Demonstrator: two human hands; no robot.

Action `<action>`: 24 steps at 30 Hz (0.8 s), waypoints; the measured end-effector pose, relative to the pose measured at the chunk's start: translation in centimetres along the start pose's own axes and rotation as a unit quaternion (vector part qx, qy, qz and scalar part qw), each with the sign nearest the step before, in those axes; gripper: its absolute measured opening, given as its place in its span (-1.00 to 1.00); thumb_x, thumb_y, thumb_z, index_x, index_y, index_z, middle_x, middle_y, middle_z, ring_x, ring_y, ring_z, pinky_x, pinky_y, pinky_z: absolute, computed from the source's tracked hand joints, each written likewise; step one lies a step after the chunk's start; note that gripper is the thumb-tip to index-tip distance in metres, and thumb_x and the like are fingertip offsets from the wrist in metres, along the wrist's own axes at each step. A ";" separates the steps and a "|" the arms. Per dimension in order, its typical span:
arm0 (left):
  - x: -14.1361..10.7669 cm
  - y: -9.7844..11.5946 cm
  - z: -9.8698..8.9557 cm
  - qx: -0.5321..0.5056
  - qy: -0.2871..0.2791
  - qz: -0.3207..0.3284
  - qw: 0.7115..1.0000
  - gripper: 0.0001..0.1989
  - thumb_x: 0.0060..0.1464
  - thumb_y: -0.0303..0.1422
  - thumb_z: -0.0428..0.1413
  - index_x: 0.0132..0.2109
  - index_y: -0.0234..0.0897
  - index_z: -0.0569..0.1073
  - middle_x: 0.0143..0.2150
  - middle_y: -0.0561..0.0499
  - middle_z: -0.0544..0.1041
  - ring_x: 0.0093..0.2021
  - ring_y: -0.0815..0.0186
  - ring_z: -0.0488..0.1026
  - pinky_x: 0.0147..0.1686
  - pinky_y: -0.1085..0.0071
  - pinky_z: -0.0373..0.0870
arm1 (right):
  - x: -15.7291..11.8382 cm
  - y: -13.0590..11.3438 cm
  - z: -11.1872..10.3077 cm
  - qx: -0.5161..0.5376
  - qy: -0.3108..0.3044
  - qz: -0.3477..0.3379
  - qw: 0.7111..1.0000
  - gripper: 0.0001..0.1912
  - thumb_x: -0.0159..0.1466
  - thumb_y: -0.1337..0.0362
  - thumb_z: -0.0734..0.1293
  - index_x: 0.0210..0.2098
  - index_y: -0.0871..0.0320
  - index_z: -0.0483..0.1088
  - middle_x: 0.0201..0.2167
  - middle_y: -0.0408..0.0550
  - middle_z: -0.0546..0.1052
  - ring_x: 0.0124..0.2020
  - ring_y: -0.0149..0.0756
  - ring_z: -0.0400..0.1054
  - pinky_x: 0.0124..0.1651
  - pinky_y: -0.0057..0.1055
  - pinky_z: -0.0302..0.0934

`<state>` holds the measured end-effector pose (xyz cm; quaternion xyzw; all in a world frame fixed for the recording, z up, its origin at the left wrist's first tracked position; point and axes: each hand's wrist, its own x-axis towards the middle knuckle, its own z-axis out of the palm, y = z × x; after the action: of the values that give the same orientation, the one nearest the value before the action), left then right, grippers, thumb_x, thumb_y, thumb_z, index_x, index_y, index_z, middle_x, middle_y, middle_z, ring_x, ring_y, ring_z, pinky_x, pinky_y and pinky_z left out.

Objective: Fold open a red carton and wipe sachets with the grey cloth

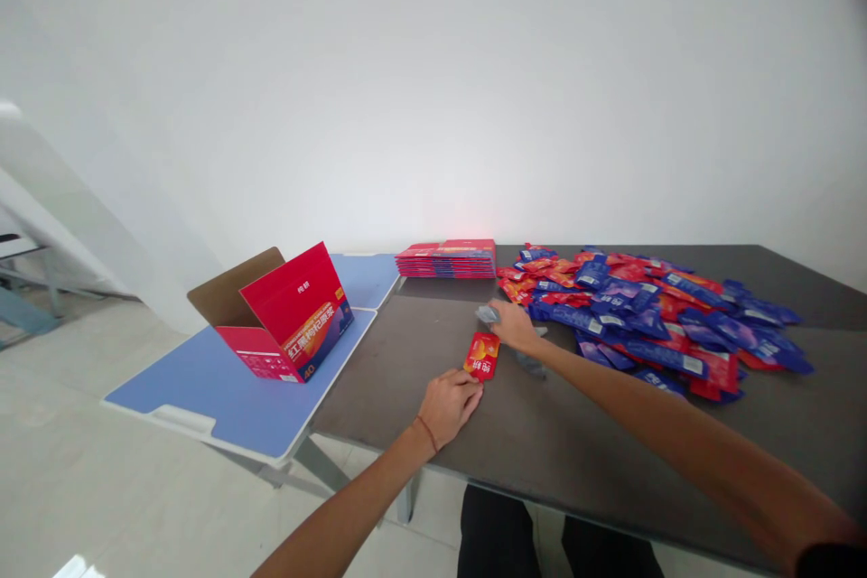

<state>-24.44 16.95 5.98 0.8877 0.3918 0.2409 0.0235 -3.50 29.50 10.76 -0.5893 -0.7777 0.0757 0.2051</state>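
A small red sachet point(481, 356) with white lettering and an orange picture lies flat on the dark table. My left hand point(448, 405) rests on the tabletop, its curled fingers pinching the sachet's near edge. At the sachet's far right corner is my right hand point(513, 325), closed round a crumpled grey cloth point(486, 314). More of the grey material shows on the table beneath my right wrist. Right of that hand spreads a heap of blue and red sachets point(623, 307), overlapping in many directions.
On a lower blue table point(169, 388) to the left stands a red and blue carton point(298, 321) with its flaps up. Flattened red cartons point(447, 259) are stacked at the back of the dark table point(413, 339), against the white wall.
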 end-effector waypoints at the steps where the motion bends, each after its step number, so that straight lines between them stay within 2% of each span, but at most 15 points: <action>1: 0.0 0.0 0.0 0.003 0.002 -0.001 1.000 -0.74 0.36 -0.33 0.01 -0.12 -0.22 0.61 -0.11 -0.02 0.62 -0.15 0.27 0.51 -0.12 0.35 0.44 | -0.6 0.1 -0.6 0.006 0.024 0.019 1.000 -0.67 0.30 0.33 0.22 0.03 0.13 0.44 -0.07 0.06 0.60 -0.05 -0.09 0.46 -0.07 -0.33 0.25; 4: 0.1 0.0 0.2 0.013 0.002 -0.004 1.000 -0.74 0.35 -0.34 0.01 -0.12 -0.22 0.61 -0.12 -0.02 0.62 -0.15 0.27 0.51 -0.13 0.36 0.44 | -3.1 1.1 -2.9 0.072 0.127 0.051 0.988 -0.66 0.31 0.26 0.20 0.03 0.11 0.44 -0.13 0.01 0.62 -0.11 -0.11 0.49 -0.08 -0.32 0.30; 7: 0.1 0.0 0.2 0.017 0.000 -0.004 1.000 -0.74 0.35 -0.35 0.00 -0.10 -0.22 0.60 -0.12 -0.04 0.61 -0.13 0.26 0.50 -0.10 0.36 0.44 | -6.5 2.9 -5.8 0.180 0.228 0.043 0.956 -0.73 0.24 0.18 0.28 -0.11 0.10 0.50 -0.26 -0.06 0.63 -0.23 -0.15 0.50 -0.13 -0.32 0.32; 11: 0.1 0.0 0.1 0.023 -0.002 -0.006 1.000 -0.73 0.36 -0.34 -0.01 -0.09 -0.21 0.60 -0.11 -0.06 0.61 -0.11 0.25 0.50 -0.08 0.35 0.44 | -11.5 5.3 -9.7 0.257 0.286 0.084 0.919 -0.73 0.21 0.09 0.33 -0.23 0.12 0.51 -0.37 -0.10 0.59 -0.34 -0.20 0.44 -0.23 -0.32 0.32; 15: 0.2 0.1 -0.1 0.030 -0.002 -0.011 0.999 -0.74 0.36 -0.34 -0.01 -0.09 -0.20 0.60 -0.11 -0.04 0.61 -0.11 0.25 0.49 -0.11 0.35 0.44 | -16.6 6.7 -12.1 0.289 0.280 0.126 0.907 -0.71 0.18 0.03 0.38 -0.22 0.08 0.52 -0.33 -0.10 0.59 -0.28 -0.14 0.45 -0.19 -0.27 0.34; 19: 0.4 0.2 -0.8 0.033 -0.016 -0.008 0.999 -0.73 0.37 -0.31 -0.02 -0.12 -0.20 0.58 -0.12 -0.04 0.60 -0.13 0.26 0.49 -0.09 0.35 0.43 | -21.7 8.0 -12.7 0.269 0.218 0.110 0.932 -0.69 0.15 0.00 0.41 -0.18 0.00 0.53 -0.25 -0.08 0.62 -0.20 -0.01 0.49 -0.10 -0.13 0.38; 21: 0.5 0.2 -1.4 0.019 -0.015 -0.015 1.000 -0.72 0.37 -0.28 -0.03 -0.12 -0.20 0.58 -0.12 -0.05 0.59 -0.11 0.26 0.49 -0.05 0.36 0.42 | -24.0 9.7 -12.8 0.252 0.175 0.103 0.946 -0.72 0.15 0.00 0.41 -0.17 -0.12 0.54 -0.23 -0.11 0.63 -0.18 0.05 0.50 -0.08 -0.07 0.39; 24: 1.4 -0.2 -2.1 -0.014 0.009 -0.058 0.998 -0.69 0.39 -0.25 -0.05 -0.10 -0.19 0.57 -0.09 -0.04 0.58 -0.07 0.27 0.50 -0.02 0.39 0.41 | -26.8 14.5 -13.0 0.236 0.144 0.113 0.954 -0.77 0.12 0.00 0.41 -0.20 -0.28 0.55 -0.20 -0.18 0.65 -0.14 0.16 0.50 -0.07 0.02 0.38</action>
<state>-24.68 17.75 8.38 0.8611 0.4389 0.2523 0.0466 20.54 6.79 11.13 -0.6127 -0.6283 0.1946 0.4381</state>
